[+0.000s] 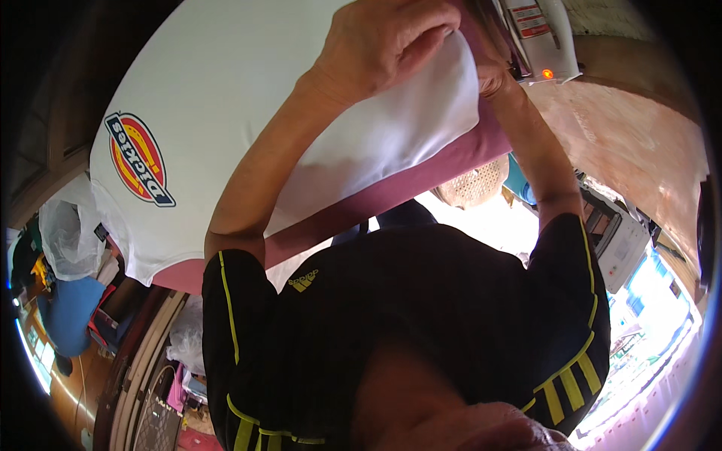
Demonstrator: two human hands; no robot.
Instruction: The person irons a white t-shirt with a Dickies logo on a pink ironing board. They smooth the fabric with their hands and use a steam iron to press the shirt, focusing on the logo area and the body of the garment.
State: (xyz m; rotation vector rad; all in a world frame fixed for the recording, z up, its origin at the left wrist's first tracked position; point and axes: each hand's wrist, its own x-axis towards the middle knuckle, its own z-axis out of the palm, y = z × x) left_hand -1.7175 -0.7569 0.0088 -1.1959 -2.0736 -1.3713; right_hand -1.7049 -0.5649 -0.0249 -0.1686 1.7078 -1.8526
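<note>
A white T-shirt (pixel 226 83) with a round red, yellow and blue logo lies spread over a pink padded board (pixel 421 177). My left hand (pixel 383 37) rests on the shirt's right end, fingers curled and pinching the cloth. My right hand (pixel 492 75) is at the shirt's far right edge beside a white iron (pixel 545 37) with an orange light; most of that hand is hidden, so its grip is unclear. Both forearms reach up from my black shirt with yellow stripes.
A woven basket (pixel 474 180) and a white appliance (pixel 620 240) sit to the right below the board. Plastic bags (pixel 68 233), a blue bag (pixel 68 316) and other clutter lie on the floor at the left. A reddish wall rises at the right.
</note>
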